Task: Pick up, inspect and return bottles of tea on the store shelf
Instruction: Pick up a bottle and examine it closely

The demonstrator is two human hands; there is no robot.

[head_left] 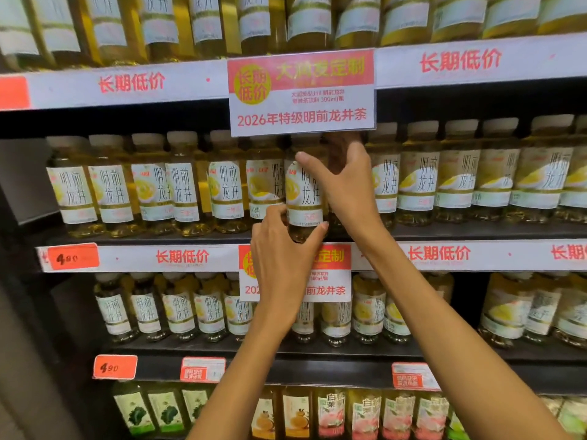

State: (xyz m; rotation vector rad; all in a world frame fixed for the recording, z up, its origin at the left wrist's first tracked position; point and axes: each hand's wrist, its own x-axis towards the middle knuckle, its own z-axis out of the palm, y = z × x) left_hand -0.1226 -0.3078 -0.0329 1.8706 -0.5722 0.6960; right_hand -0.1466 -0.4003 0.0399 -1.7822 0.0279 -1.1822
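A bottle of pale yellow tea (304,192) with a white label stands at the front edge of the middle shelf (476,231), in a long row of the same bottles. My left hand (282,252) grips its base, thumb on the right side and fingers on the left. My right hand (340,176) holds its upper part, thumb across the front and fingers curled behind toward the neck. The cap is hidden behind a hanging price sign (301,93).
Rows of the same tea fill the shelf above (286,23) and the shelf below (178,308). A second price sign (330,274) hangs under the held bottle. Other drinks with green, orange and pink labels (330,414) stand on the lowest shelf. A dark post (19,281) borders the left.
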